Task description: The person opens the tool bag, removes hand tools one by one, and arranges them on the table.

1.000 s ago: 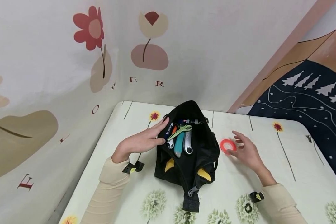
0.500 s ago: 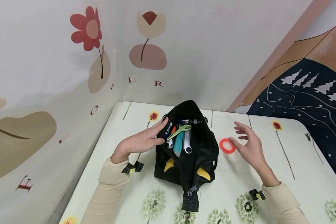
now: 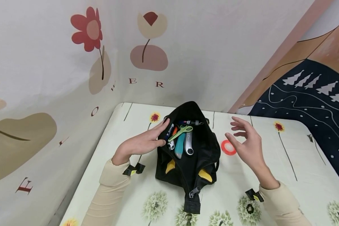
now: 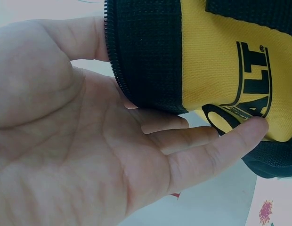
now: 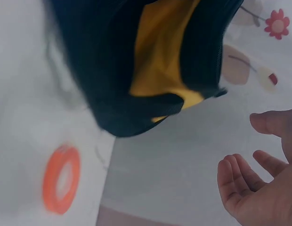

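Black bag (image 3: 190,165) upright on table (image 3: 271,147), mouth gaping. Head view shows green scissors (image 3: 177,135) inside; wrist views don't. Left hand (image 3: 142,143) straight-fingered against left rim; only left wrist shows yellow panel (image 4: 212,66) lettering. Right hand (image 3: 249,147) empty, loosely spread, near red tape roll (image 3: 223,147).

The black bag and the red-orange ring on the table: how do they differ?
The black bag is much larger than the red-orange ring. The bag gapes open, with yellow patches and green scissors inside; the ring is a plain bright band around a pale center. The left hand touches the bag; neither hand touches the ring. Both rest on the flower-print tabletop.
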Tool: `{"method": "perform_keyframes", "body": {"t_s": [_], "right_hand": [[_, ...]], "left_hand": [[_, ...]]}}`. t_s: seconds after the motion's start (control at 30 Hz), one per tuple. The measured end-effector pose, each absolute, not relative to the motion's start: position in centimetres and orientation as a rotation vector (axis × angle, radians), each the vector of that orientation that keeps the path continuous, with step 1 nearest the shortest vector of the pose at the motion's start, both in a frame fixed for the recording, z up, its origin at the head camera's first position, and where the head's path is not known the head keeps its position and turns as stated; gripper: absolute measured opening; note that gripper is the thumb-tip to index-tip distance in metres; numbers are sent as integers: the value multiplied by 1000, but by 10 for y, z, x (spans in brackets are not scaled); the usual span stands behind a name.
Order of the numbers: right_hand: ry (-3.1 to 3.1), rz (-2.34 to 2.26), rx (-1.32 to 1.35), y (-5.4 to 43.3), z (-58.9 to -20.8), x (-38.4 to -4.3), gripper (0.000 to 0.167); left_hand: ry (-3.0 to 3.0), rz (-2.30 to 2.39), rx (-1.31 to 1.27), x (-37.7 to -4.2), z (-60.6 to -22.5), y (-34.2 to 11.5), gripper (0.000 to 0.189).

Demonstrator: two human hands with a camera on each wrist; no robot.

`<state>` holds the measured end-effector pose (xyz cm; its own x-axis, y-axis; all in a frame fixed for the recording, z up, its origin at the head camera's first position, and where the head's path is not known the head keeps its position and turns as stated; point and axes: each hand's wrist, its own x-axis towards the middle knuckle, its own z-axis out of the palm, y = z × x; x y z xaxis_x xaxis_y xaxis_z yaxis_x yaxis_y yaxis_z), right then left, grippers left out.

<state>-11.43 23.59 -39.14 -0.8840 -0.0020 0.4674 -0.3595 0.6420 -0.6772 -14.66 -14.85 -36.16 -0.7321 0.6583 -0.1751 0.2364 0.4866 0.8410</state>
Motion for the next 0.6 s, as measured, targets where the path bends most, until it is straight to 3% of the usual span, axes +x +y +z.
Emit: {"method": "perform_keyframes", "body": {"t_s": [0.6], "right_hand": [[-2241,1365,510,179,-373,-112,71]], "left_hand": [[2264,1157,729,-145,-360,-150,81]]}}
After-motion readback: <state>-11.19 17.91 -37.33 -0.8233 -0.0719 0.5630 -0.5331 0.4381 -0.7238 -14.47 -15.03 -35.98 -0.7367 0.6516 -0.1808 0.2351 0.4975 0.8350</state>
